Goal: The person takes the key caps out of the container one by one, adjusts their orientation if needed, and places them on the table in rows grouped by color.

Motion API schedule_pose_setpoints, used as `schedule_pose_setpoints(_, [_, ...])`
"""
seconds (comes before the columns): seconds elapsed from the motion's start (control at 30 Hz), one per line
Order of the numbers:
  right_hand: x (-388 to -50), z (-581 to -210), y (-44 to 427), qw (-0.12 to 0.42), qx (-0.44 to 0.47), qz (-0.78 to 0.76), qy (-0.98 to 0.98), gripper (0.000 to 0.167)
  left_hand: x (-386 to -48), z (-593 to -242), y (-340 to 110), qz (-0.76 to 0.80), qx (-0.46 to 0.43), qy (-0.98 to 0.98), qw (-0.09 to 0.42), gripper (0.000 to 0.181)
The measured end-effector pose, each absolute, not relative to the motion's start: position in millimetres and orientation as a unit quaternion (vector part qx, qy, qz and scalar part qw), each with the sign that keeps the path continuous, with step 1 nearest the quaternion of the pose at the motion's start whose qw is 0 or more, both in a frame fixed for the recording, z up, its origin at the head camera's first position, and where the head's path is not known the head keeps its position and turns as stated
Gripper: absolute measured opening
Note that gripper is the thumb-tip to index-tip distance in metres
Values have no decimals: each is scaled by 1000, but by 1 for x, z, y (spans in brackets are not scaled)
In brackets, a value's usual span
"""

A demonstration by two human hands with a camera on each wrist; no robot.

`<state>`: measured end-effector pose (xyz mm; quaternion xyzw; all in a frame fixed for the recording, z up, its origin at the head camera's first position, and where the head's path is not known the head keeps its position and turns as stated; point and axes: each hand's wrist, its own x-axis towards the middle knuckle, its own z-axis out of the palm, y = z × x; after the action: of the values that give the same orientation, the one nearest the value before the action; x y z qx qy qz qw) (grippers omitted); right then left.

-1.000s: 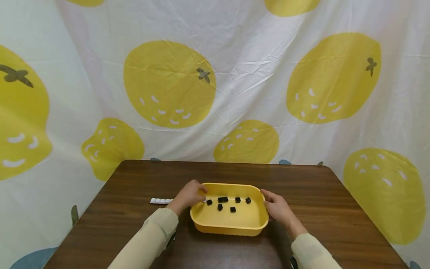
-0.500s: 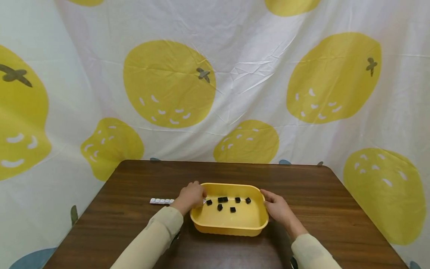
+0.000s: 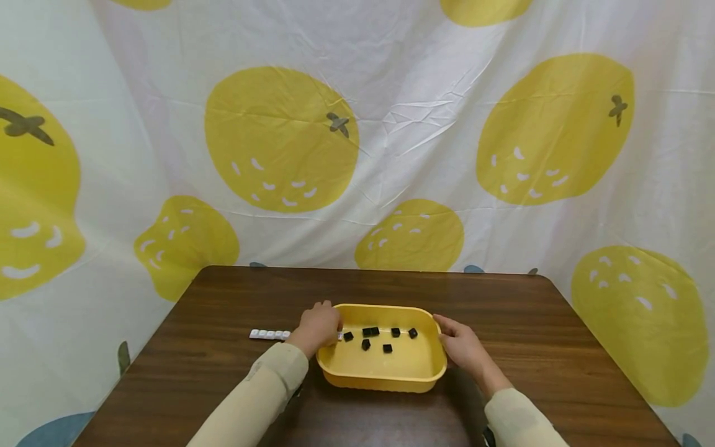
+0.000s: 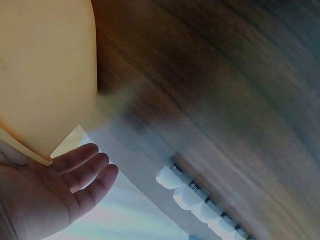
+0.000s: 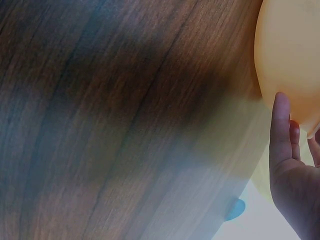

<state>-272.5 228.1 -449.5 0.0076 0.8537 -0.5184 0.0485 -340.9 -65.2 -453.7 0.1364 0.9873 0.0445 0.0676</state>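
A dark brown wooden tabletop with streaky grain (image 5: 100,100) fills the left and middle of the frame, its lines slanting from upper right to lower left. Blurred dark shadow lies across it, and a hazy paler patch spreads toward the lower centre. At the upper right, the smooth, rounded, pale yellow container (image 5: 292,55) is cut off by the frame's edge. The person's bare right hand (image 5: 296,185) rises from the lower right corner; one straight finger points up against the container's outer wall, a second is partly hidden behind it, and another digit meets the rim at the right edge. At the bottom right, beyond the table's slanting edge, is white cloth (image 5: 260,225) with a rounded blue shape (image 5: 236,209) and a pale yellow area beside the hand.
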Motion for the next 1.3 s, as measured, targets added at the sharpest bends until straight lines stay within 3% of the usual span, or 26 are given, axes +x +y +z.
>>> schedule_pose_setpoints(0.2, [-272,-451,228,47,9,-517,855,48,-339,-454,-67,97,140,985,38,13])
schedule_pose_setpoints(0.43, [-273,-452,229,55,21,-518,853,49,-336,-450,-69,177,194,961,-90,14])
schedule_pose_setpoints(0.53, [-273,-451,229,56,19,-519,853,49,-336,-447,-69,218,211,945,-120,11])
schedule_pose_setpoints(0.63, [-272,-450,229,57,17,-518,853,49,-337,-446,-69,256,219,934,-119,8])
schedule_pose_setpoints(0.83, [-273,-450,228,57,16,-520,852,49,-339,-446,-70,311,206,926,-65,11])
schedule_pose_setpoints(1.3, [-274,-451,228,48,12,-522,852,48,-338,-445,-76,373,186,907,-58,8])
